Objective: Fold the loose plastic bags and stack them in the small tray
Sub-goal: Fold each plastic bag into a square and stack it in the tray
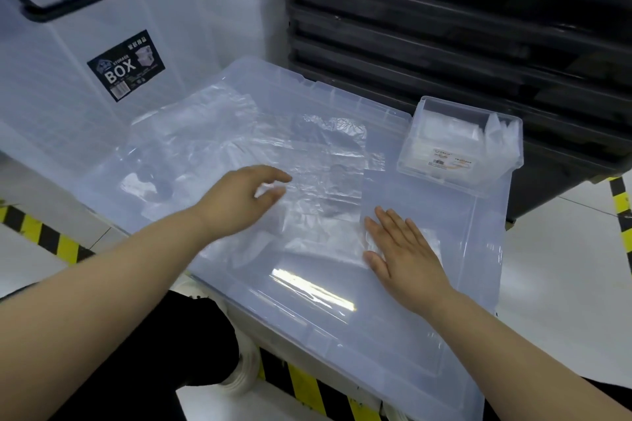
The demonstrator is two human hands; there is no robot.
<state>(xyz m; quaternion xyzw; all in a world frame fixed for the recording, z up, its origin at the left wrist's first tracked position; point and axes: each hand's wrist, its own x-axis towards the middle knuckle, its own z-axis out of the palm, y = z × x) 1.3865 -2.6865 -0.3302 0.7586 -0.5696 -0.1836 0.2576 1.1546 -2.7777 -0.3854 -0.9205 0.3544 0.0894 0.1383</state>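
Observation:
Several loose clear plastic bags lie spread over a translucent storage-box lid. One crinkled bag lies in the middle of the lid. My left hand hovers over its left side, thumb and fingers close together at a fold of plastic. My right hand lies flat with straight fingers, pressing down a folded part of the bag. The small clear tray stands at the lid's far right corner and holds folded bags.
A large clear storage box with a black handle and a "BOX" label stands at the left. Stacked black crates rise behind the lid. Yellow-black hazard tape marks the pale floor.

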